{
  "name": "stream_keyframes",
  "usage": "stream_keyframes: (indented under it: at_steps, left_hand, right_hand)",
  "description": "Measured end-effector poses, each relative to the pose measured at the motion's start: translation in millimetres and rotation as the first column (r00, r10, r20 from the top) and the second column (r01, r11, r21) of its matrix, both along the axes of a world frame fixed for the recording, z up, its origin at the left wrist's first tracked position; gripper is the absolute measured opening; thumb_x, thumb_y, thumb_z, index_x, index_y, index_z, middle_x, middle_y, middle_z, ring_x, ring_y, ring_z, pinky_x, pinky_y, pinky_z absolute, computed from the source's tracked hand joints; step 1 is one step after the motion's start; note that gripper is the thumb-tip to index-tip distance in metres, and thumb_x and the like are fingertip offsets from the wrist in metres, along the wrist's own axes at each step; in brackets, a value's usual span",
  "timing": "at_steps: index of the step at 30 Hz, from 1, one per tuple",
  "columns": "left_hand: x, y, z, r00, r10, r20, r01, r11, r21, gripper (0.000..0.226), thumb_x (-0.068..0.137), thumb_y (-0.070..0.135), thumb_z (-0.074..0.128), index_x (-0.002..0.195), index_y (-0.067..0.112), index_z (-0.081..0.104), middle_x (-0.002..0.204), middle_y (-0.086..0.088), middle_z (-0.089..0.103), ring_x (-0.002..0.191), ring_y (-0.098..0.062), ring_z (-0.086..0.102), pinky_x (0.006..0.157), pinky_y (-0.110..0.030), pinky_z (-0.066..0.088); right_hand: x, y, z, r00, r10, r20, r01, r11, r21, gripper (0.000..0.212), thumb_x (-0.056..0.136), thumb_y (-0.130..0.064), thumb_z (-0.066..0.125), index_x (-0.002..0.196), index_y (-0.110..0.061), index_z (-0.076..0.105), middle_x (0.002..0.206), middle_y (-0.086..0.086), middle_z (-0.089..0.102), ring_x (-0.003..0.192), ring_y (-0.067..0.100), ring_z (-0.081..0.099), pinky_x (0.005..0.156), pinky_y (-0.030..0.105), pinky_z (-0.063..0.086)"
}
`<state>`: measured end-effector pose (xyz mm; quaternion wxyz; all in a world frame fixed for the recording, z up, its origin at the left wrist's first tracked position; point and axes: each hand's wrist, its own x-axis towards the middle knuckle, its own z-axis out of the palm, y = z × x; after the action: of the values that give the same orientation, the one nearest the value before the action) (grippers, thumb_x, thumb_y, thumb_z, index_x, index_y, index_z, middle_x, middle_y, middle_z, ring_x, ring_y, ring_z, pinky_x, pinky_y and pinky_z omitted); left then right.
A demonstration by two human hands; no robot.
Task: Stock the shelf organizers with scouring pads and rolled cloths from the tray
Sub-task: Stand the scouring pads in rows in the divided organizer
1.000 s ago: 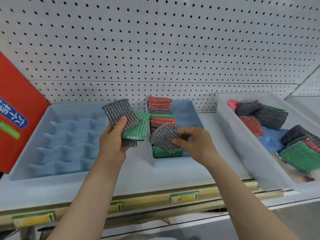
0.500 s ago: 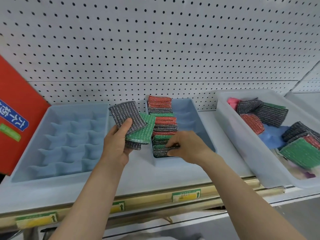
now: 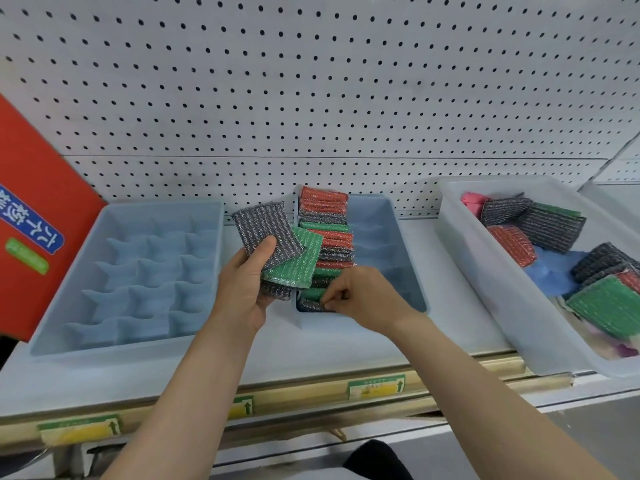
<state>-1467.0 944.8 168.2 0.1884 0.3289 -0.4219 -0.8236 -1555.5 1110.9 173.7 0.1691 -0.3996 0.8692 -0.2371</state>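
My left hand (image 3: pixel 242 292) grips a fan of scouring pads, a grey pad (image 3: pixel 265 237) on top, a green pad (image 3: pixel 299 261) under it and another grey one below. My right hand (image 3: pixel 363 299) pinches a dark grey pad (image 3: pixel 311 304) standing at the front of the left column of the middle blue organizer (image 3: pixel 388 244). That column holds a row of upright red, grey and green pads (image 3: pixel 325 216). The white tray (image 3: pixel 485 282) at the right holds more pads, a blue cloth (image 3: pixel 554 271) and a pink cloth (image 3: pixel 472 202).
A blue organizer (image 3: pixel 138 271) with several bare compartments sits at the left on the shelf. A red sign (image 3: pixel 31 216) leans at the far left. White pegboard (image 3: pixel 311 98) backs the shelf. Price tags line the shelf's front rail (image 3: pixel 374 388).
My right hand carried a grey pad down from mid-air into the front of the middle organizer's left column and now pushes it in. My left hand kept its fan of pads almost still.
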Motion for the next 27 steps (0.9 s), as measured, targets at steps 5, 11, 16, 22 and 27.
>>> stream_keyframes:
  at_steps: [5, 11, 16, 22, 27]
  left_hand:
    - [0.1, 4.0, 7.7, 0.997, -0.072, 0.001, 0.072, 0.996, -0.048, 0.026, 0.085, 0.027, 0.074, 0.109, 0.017, 0.071, 0.103, -0.005, 0.076, 0.092, -0.026, 0.072, 0.081, -0.045, 0.057]
    - [-14.7, 18.5, 26.1, 0.962, -0.264, 0.067, 0.273, 0.937, -0.216, 0.028, 0.085, 0.032, 0.074, 0.109, 0.019, 0.071, 0.099, -0.004, 0.077, 0.085, -0.023, 0.074, 0.066, -0.036, 0.058]
    - [-33.2, 19.8, 31.6, 0.928, -0.361, 0.087, 0.371, 0.885, -0.282, 0.047, 0.071, 0.033, 0.08, 0.115, 0.022, 0.067, 0.105, -0.001, 0.076, 0.096, -0.025, 0.073, 0.076, -0.04, 0.058]
    - [-70.1, 20.2, 18.0, 0.99, -0.141, 0.013, 0.141, 0.984, -0.108, 0.048, 0.078, 0.004, 0.076, 0.123, 0.017, 0.065, 0.112, -0.008, 0.073, 0.095, -0.028, 0.073, 0.078, -0.046, 0.06]
    - [-86.9, 21.8, 4.5, 0.998, 0.0, 0.06, 0.005, 0.998, -0.068, 0.044, 0.079, 0.008, 0.078, 0.118, 0.024, 0.068, 0.115, -0.007, 0.072, 0.102, -0.03, 0.07, 0.093, -0.056, 0.054]
  right_hand:
    - [-18.4, 12.4, 17.1, 0.954, -0.245, 0.175, 0.291, 0.899, -0.328, 0.013, 0.084, -0.041, 0.075, 0.081, -0.029, 0.077, 0.069, -0.019, 0.069, 0.063, -0.004, 0.06, 0.066, 0.015, 0.046]
    - [-40.7, -7.9, 38.5, 0.818, -0.214, 0.534, 0.457, 0.806, -0.377, 0.047, 0.068, -0.065, 0.076, 0.089, -0.024, 0.072, 0.087, -0.006, 0.073, 0.085, 0.017, 0.069, 0.085, 0.037, 0.057]
    - [-71.1, -15.3, 26.0, 0.637, -0.132, 0.76, 0.542, 0.777, -0.32, 0.03, 0.077, -0.024, 0.082, 0.097, -0.005, 0.07, 0.095, 0.007, 0.076, 0.088, 0.022, 0.069, 0.081, 0.034, 0.059]
    - [-147.5, 1.1, 19.1, 0.478, -0.204, 0.854, 0.836, 0.405, -0.371, 0.014, 0.086, -0.008, 0.073, 0.09, -0.015, 0.061, 0.09, 0.009, 0.073, 0.087, 0.026, 0.067, 0.095, 0.05, 0.051]
    - [-194.5, 5.8, 1.6, 0.769, -0.502, 0.396, 0.64, 0.604, -0.476, 0.015, 0.083, -0.017, 0.074, 0.09, -0.027, 0.064, 0.086, -0.002, 0.071, 0.082, 0.02, 0.068, 0.085, 0.045, 0.057]
